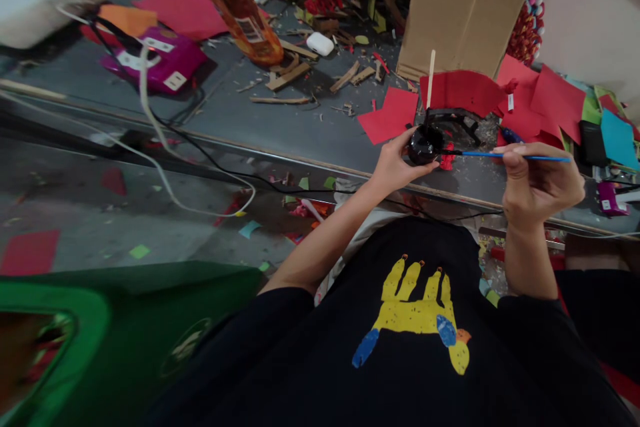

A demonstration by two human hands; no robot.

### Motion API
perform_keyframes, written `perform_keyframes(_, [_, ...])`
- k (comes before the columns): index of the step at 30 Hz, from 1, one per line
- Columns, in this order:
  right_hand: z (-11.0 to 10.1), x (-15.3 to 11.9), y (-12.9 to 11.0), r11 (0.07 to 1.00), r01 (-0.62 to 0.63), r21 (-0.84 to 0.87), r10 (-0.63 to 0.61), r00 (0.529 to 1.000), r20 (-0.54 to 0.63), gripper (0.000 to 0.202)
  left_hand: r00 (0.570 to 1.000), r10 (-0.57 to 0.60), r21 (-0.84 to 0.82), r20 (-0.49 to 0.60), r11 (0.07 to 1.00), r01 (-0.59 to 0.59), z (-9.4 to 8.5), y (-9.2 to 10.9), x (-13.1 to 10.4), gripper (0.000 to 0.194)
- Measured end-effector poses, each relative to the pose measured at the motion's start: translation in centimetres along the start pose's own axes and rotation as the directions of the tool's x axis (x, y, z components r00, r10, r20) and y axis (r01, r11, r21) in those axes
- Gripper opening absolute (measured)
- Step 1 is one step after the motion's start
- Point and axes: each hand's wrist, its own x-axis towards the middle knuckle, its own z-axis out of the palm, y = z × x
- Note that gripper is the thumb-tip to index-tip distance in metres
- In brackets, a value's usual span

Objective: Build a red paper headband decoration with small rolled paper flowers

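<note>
My left hand (396,165) is wrapped round a small, glossy black pot (423,145) at the table's front edge. A pale wooden stick (431,80) with a dark lower end stands upright in the pot. To the right, my right hand (537,180) pinches a thin blue paintbrush (487,154), held level. The brush's dark tip points left and meets the right side of the pot. Behind the pot lies a black curved piece (457,119), in front of a red strip (463,92). A small red piece (447,156) sits just beside the pot, under the brush tip.
An amber bottle (250,27), a purple power strip (160,60) with cables and a white case (320,44) are at the left. A cardboard sheet (465,13) stands behind. Red paper (393,113) and scraps lie around. A green bin (150,320) is at lower left.
</note>
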Motion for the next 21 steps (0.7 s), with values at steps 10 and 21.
perform_keyframes(10, [0.03,0.25,0.00,0.996,0.087,-0.004,-0.087,0.991,-0.106,0.006,1.000,0.000,0.006,0.002,1.000,0.000,-0.06,0.17,0.09,0.068])
perform_keyframes(21, [-0.17,-0.05,0.37,0.999,0.035,-0.014,-0.035,0.999,-0.033,0.005,1.000,-0.005,0.020,-0.002,1.000,0.005,-0.03,-0.10,0.04,0.069])
